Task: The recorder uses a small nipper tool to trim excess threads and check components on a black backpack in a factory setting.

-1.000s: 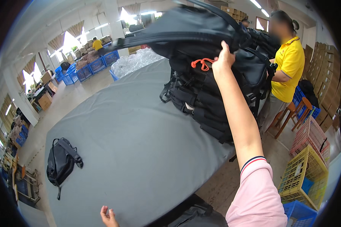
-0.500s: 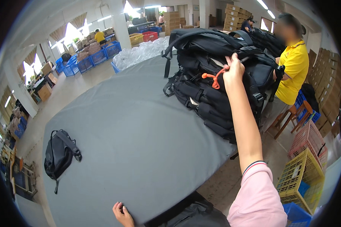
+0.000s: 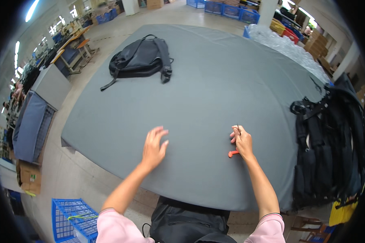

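Note:
My right hand (image 3: 243, 141) is closed on a small tool; a thin dark point (image 3: 238, 128) sticks out past its fingers and an orange cord (image 3: 233, 153) hangs below. Most of the tool is hidden by the palm. My left hand (image 3: 153, 148) is over the grey-covered table (image 3: 198, 109), fingers spread, holding nothing. Beyond both hands a black backpack (image 3: 140, 58) lies on the far left part of the table, its straps trailing on the cover. To the right is a pile of black backpacks (image 3: 328, 150). Against the near table edge, between my arms, is another black bag (image 3: 186, 222).
A blue plastic crate (image 3: 75, 218) stands on the floor at the lower left. Clear plastic wrap (image 3: 286, 46) is heaped beyond the far right table edge. A grey-covered rack (image 3: 32, 123) and a cardboard box (image 3: 29, 177) stand left of the table.
The view has swung left. My right hand has left the backpack pile and is over the table, still with the orange-corded tool. My left hand has moved from the near edge further over the table.

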Demonstrator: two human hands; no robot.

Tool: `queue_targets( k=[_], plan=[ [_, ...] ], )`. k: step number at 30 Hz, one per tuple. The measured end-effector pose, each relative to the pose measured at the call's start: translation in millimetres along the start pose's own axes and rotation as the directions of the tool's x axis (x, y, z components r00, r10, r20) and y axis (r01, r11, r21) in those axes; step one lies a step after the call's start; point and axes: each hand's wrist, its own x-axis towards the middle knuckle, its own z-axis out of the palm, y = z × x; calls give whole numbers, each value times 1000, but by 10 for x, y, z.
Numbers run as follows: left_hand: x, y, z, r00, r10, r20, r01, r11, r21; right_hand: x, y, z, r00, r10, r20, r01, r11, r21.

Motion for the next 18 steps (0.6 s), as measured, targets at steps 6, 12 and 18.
queue_targets(
  k=[6,12,18],
  plan=[
    [1624,-1002,-87,992,123,-10,-103,867,488,429,238,368,973,-174,-152,93,897,-432],
    [2857,-1850,87,981,81,-177,88,628,773,468,202,297,981,-67,-180,-8,922,-387],
    [2991,-2160,188,977,-172,-126,185,397,899,485,131,404,964,-192,-184,82,873,-480]
  ],
)
